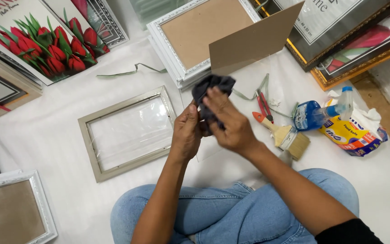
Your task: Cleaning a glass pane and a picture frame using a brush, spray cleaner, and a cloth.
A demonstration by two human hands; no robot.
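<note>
Dark cloth (213,92) gripped between both hands (211,124).

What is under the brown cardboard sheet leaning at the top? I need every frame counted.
The cardboard sheet leans over a white frame with a brown backing; the frame's right side is hidden behind it.

A yellow, blue and red packet (350,135) lies at right of the frame. Beside it, left, a blue spray bottle (314,113) shows a white label (301,118).
</note>
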